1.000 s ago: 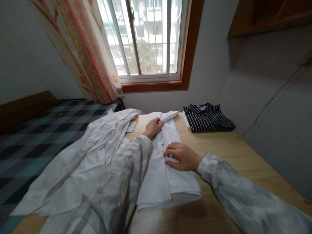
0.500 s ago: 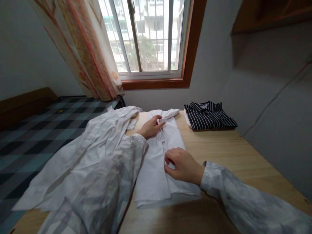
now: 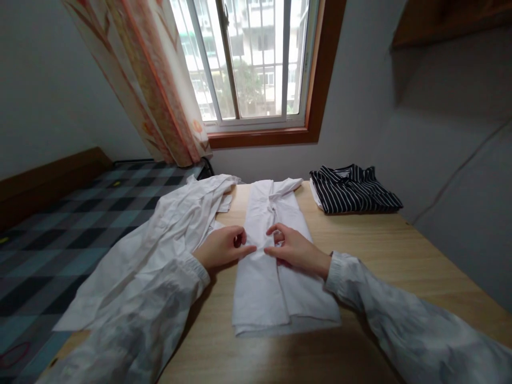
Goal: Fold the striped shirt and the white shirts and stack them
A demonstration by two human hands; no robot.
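Note:
A white shirt (image 3: 262, 290), folded into a long narrow strip, lies on the wooden table (image 3: 384, 250) with its collar toward the window. My left hand (image 3: 222, 248) rests on its middle from the left, index finger stretched across the cloth. Opposite it, my right hand (image 3: 294, 248) presses the same spot from the right, fingertips almost meeting the left ones. Neither hand lifts the cloth. Both arms wear pale patterned sleeves.
A loose crumpled white shirt (image 3: 160, 240) hangs over the table's left edge. A folded black-and-white striped shirt (image 3: 354, 191) sits at the far right, near the wall. A bed with a checked cover (image 3: 60, 224) lies to the left, below a curtained window (image 3: 256, 58).
My left hand has come back from the collar to the shirt's middle. My right hand shifted slightly up and left to meet it. The view has drifted a little.

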